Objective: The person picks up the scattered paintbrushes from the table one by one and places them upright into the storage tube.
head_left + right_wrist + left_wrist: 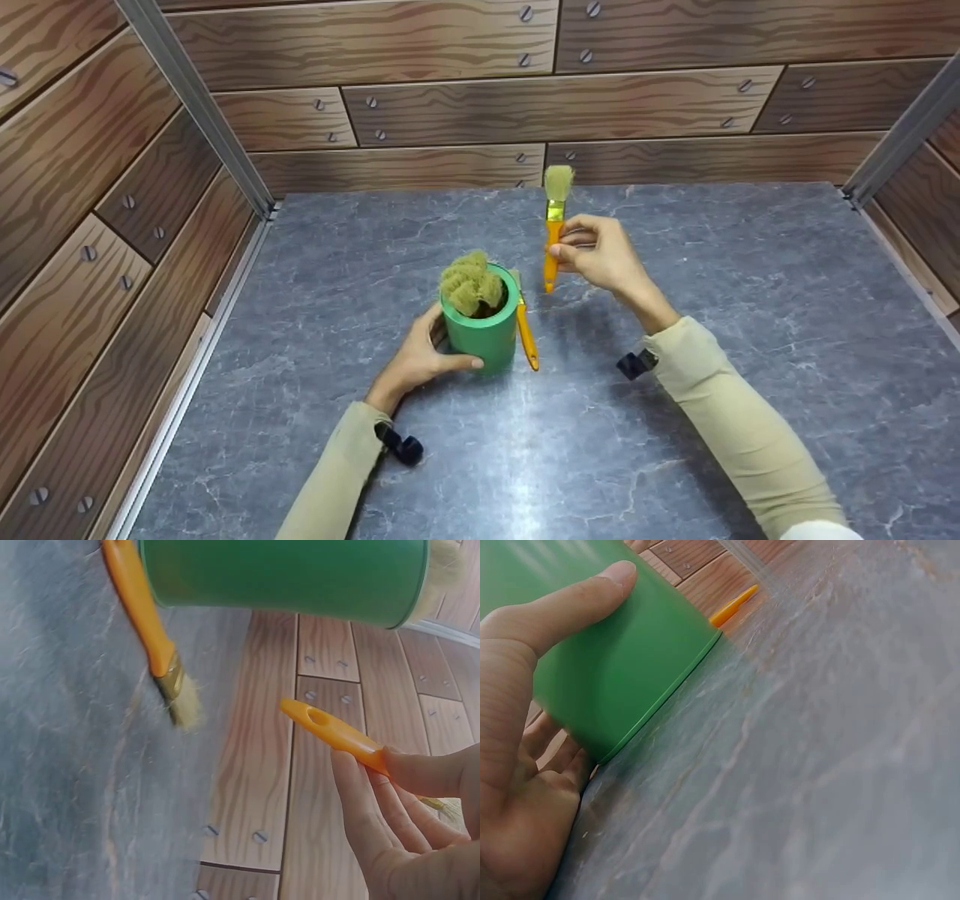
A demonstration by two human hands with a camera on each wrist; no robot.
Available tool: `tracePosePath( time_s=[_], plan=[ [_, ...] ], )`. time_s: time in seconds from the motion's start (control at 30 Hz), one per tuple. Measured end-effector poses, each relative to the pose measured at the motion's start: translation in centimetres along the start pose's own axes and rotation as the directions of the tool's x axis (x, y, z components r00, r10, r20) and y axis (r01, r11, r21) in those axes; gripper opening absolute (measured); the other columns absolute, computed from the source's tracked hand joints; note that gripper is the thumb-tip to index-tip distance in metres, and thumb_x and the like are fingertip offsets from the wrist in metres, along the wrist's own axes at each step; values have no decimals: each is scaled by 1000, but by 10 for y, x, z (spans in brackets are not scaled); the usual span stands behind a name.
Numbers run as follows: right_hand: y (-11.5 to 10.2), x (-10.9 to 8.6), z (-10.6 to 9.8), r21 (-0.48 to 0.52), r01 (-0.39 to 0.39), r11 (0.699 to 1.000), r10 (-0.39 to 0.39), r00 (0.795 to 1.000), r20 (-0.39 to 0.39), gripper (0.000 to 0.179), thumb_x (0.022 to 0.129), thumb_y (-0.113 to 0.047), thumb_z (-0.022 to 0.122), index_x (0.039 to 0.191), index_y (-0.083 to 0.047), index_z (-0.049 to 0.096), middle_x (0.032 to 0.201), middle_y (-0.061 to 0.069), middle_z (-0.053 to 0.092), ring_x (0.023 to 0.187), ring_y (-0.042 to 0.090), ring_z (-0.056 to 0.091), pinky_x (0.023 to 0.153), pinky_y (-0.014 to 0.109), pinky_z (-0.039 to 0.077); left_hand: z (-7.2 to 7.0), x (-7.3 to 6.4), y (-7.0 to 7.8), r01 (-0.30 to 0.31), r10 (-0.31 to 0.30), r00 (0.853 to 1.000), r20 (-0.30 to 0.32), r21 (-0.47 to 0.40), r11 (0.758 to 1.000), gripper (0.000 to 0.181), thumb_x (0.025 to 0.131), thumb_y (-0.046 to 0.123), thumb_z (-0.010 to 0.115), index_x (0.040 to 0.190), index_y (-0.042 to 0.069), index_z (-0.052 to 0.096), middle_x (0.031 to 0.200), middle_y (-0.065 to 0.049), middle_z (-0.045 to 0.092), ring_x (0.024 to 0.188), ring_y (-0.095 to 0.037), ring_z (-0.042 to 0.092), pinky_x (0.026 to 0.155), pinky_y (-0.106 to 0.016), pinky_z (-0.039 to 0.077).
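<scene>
A green cylindrical cup [484, 341] stands upright on the table, with several pale brush heads [471, 285] bunched above its rim. My left hand [420, 352] holds the cup round its left side, and in the left wrist view the thumb lies along the green wall. My right hand [604, 251] pinches a paintbrush [553, 232] by its orange handle, bristles up, above the table to the right of the cup. The handle's holed end [330, 727] points free of the fingers in the right wrist view. A second paintbrush [527, 334] lies on the table just right of the cup.
The grey marbled tabletop [315, 262] ends at wood-patterned walls [450, 112] behind and at the sides. Metal corner posts [199, 105] rise at the back left and back right. A black strap device [401, 442] sits on each wrist.
</scene>
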State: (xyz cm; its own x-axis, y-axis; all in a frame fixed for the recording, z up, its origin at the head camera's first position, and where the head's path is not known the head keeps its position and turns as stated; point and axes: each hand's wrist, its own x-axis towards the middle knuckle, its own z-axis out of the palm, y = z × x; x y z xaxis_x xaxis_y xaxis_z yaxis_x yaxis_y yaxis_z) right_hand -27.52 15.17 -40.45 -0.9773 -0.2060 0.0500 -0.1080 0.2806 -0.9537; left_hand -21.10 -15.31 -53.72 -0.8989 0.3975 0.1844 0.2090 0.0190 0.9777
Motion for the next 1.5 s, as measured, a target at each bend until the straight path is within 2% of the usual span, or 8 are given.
tracePosePath(
  time_s=[0.23,0.7,1.07,1.2,1.5],
  plan=[
    [-13,-6,3,9,27,1000,-27,1000,-10,22,98,4,73,119,9,69,119,28,75,98,27,78,86,42,68,-1,0,0,0,0,1000,2,6,1000,106,75,10,99,163,27,42,160,3,53,151,-19,48,131,-41,35],
    [-31,-15,11,22,134,991,-134,991,-13,21,97,4,74,117,10,69,114,29,76,95,25,79,84,38,68,-1,0,0,4,-5,1000,2,4,1000,105,76,9,99,163,25,43,160,1,53,150,-20,49,129,-41,38],
    [-44,-23,16,52,178,983,-177,984,-13,22,97,3,75,117,10,70,113,28,76,94,25,79,82,36,69,0,1,-2,-10,10,1000,-3,10,1000,105,74,9,99,162,24,44,159,1,55,150,-21,49,130,-43,35],
    [-49,-25,18,58,190,980,-189,982,-13,22,96,2,77,116,9,71,112,27,77,93,25,79,82,39,69,0,1,-3,-15,15,1000,-1,6,1000,104,75,9,99,162,22,44,158,-1,55,150,-23,49,131,-44,34],
    [-57,-28,23,36,259,965,-259,966,-19,18,96,1,77,113,7,72,107,24,78,91,26,79,78,34,69,-1,1,-2,-16,16,1000,6,-3,1000,104,76,8,98,163,25,43,158,1,55,149,-21,50,129,-42,37]
  ],
)
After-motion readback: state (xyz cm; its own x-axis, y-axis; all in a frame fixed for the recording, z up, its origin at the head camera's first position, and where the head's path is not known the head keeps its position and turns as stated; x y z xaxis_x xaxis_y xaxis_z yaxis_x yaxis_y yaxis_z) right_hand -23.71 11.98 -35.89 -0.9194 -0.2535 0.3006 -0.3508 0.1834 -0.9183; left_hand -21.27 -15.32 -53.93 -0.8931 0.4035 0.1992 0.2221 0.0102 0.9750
